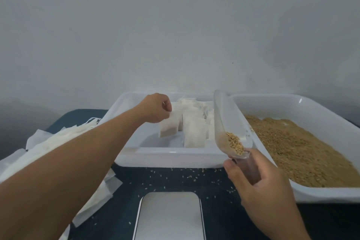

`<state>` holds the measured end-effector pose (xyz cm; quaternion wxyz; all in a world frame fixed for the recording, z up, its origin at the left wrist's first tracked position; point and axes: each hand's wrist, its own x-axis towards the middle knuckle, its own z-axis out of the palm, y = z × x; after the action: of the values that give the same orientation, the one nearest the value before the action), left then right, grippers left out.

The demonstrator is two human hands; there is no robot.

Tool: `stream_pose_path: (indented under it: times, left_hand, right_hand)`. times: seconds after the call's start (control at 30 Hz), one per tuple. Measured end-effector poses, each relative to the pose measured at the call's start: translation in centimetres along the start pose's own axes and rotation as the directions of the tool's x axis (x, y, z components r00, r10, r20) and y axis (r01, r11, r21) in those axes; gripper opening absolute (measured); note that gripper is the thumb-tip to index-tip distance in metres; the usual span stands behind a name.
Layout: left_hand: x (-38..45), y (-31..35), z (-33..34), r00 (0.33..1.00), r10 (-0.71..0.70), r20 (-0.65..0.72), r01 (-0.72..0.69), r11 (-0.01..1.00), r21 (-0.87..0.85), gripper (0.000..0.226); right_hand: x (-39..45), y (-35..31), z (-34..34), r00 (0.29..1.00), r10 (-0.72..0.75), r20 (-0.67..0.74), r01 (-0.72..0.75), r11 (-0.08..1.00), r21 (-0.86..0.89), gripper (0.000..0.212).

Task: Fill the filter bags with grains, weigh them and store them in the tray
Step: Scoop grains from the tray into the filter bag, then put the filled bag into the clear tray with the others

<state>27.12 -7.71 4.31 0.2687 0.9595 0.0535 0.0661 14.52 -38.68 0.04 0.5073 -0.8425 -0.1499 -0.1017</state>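
Nearest me, the scale (169, 215) sits bare on the table (214, 187), below and between my two hands. My right hand (261, 187) grips the handle of a clear scoop (228, 122), fingers curled round it, a few grains (234, 143) settled at its heel. Farther off, my left hand (156, 108) reaches out over the storage tray (126, 154), arm nearly straight, pinching the top edge of a filter bag (168, 127). The bag hangs upright below my fingers, long axis vertical, seemingly just above the tray floor. More filled bags (194, 132) stand just to its right.
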Motion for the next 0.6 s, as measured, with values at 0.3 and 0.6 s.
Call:
stream_pose_path:
  times: [0.3,0.6]
  left_hand:
    - [4.3,0.8,1.4,0.999,-0.006,0.045,0.008,1.0,-0.029,0.024]
    - [4.2,0.6,0.9,0.99,-0.054,-0.128,0.051,0.998,-0.028,0.035]
  right_hand:
    - [0.2,-0.5,0.1,0.995,0.054,0.078,-0.049,0.997,-0.061,0.011]
    - [-0.2,-0.8,0.1,0.988,0.098,0.123,-0.084,0.99,-0.11,0.024]
